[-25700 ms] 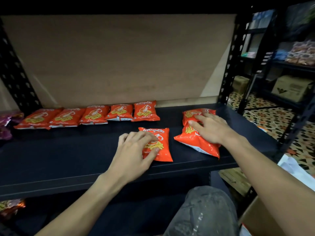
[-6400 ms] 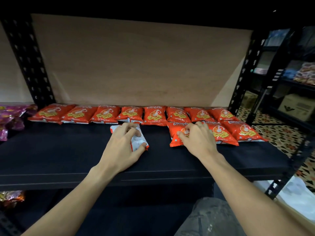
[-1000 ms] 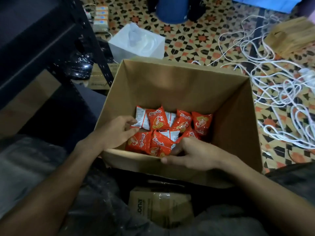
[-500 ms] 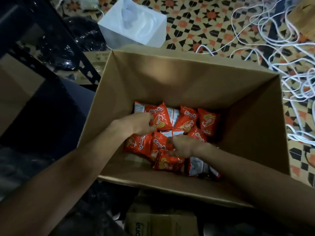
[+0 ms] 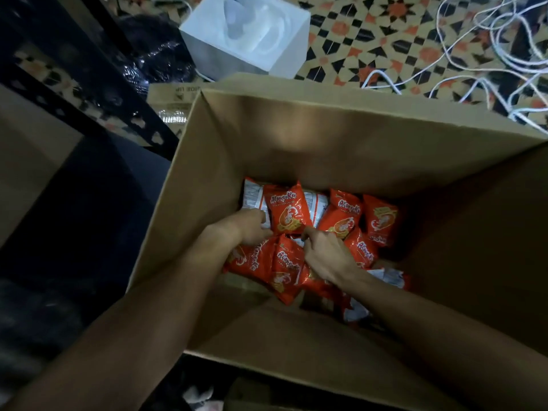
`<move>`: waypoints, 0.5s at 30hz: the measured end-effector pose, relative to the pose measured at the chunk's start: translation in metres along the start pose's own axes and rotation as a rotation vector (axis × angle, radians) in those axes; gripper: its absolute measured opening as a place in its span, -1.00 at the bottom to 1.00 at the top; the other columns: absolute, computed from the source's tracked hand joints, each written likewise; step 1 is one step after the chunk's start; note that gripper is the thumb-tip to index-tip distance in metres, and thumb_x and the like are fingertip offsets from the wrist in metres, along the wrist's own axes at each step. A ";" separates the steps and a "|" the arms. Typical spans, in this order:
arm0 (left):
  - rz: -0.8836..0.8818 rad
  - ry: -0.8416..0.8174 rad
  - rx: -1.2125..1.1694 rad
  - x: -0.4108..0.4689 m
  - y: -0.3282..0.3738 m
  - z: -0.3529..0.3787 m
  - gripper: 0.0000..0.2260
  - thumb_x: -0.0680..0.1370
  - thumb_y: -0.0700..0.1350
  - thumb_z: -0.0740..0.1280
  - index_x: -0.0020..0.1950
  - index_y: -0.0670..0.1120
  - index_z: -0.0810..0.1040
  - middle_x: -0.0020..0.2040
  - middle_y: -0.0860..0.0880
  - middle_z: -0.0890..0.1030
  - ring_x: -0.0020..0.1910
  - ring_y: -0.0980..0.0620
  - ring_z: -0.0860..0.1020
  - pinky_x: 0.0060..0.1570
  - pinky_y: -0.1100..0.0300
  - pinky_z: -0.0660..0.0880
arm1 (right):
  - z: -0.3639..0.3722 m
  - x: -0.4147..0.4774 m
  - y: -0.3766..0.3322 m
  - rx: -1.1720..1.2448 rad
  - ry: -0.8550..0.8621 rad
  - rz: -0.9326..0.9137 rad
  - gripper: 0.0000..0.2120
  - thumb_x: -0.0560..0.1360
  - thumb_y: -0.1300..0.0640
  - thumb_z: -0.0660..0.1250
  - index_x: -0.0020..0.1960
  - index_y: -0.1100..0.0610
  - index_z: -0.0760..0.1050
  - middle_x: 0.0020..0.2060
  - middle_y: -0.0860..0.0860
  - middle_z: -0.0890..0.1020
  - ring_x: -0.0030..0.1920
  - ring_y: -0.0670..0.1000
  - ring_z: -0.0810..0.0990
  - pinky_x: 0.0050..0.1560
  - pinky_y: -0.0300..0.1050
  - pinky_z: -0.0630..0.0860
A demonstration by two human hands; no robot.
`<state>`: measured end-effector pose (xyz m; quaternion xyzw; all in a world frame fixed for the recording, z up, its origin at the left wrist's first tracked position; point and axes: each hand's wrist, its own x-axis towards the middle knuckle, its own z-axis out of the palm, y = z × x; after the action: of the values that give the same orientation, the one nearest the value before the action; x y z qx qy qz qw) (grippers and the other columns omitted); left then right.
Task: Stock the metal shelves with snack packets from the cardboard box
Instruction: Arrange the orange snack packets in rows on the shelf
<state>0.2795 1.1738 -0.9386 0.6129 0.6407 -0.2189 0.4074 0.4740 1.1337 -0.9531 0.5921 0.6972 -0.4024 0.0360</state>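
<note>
An open cardboard box [image 5: 326, 149] stands on the floor below me, with several orange snack packets in a heap at its bottom. Both my arms reach down into it. My left hand [image 5: 247, 229] has its fingers curled at the left edge of an upright orange packet [image 5: 286, 213]. My right hand [image 5: 326, 255] lies on the heap just right of it, fingertips pinching at that packet's lower edge. More packets lie around my hands, one at the right [image 5: 381, 221] and one below [image 5: 289, 268]. Some show their white backs.
The black metal shelf frame [image 5: 89, 84] runs along the left of the box. Behind the box sit a white tissue box [image 5: 246, 37] and flat cardboard [image 5: 172, 99]. White cables [image 5: 489, 54] lie tangled on the patterned floor at the back right.
Earlier I was laying packets in rows on the shelf. In the last second both hands went deeper into the box and closed in on the upright packet.
</note>
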 end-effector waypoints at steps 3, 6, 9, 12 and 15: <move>-0.038 -0.027 -0.002 0.008 -0.008 0.007 -0.61 0.59 0.12 0.31 0.31 -0.08 0.52 0.26 -0.10 0.56 0.18 -0.07 0.54 0.06 0.18 0.45 | 0.006 0.004 0.000 -0.179 -0.095 0.116 -0.60 0.65 -0.12 0.06 0.19 0.15 0.48 -0.05 0.09 0.61 -0.13 0.07 0.57 -0.13 -0.07 0.47; -0.061 -0.036 -0.016 0.017 -0.014 0.013 -0.59 0.58 0.15 0.30 0.33 -0.05 0.52 0.28 -0.09 0.55 0.19 -0.08 0.54 0.17 0.12 0.48 | 0.019 0.006 0.003 -0.389 -0.170 0.105 -0.46 0.58 -0.28 0.14 0.27 0.15 0.44 0.11 0.10 0.60 0.10 0.12 0.60 0.12 0.02 0.52; -0.052 -0.030 0.016 0.021 -0.012 0.019 -0.61 0.60 0.12 0.27 0.34 -0.05 0.49 0.31 -0.11 0.52 0.24 -0.10 0.51 0.23 0.08 0.46 | 0.017 0.007 0.004 -0.429 -0.167 0.046 -0.61 0.55 -0.08 0.29 0.28 0.11 0.44 0.18 0.09 0.55 0.17 0.14 0.56 0.22 0.04 0.47; -0.004 -0.013 0.092 0.026 -0.006 0.023 -0.67 0.60 0.07 0.27 0.30 -0.06 0.49 0.29 -0.11 0.52 0.22 -0.11 0.51 0.18 0.06 0.47 | -0.008 0.005 0.007 -0.215 -0.229 0.092 -0.77 0.51 0.02 0.39 0.12 0.06 0.49 0.03 0.03 0.60 -0.02 0.05 0.61 0.06 0.00 0.59; 0.108 0.039 0.190 0.026 0.005 0.026 -0.70 0.59 -0.02 0.29 0.31 -0.05 0.48 0.27 -0.12 0.53 0.20 -0.13 0.53 0.13 0.03 0.48 | -0.043 -0.003 0.011 -0.126 -0.165 0.095 -0.88 0.51 0.04 0.42 -0.08 -0.02 0.47 -0.19 -0.08 0.59 -0.23 -0.09 0.59 -0.28 -0.19 0.48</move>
<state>0.2936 1.1702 -0.9734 0.6863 0.5910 -0.2445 0.3462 0.5024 1.1569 -0.9286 0.5861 0.6869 -0.4029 0.1494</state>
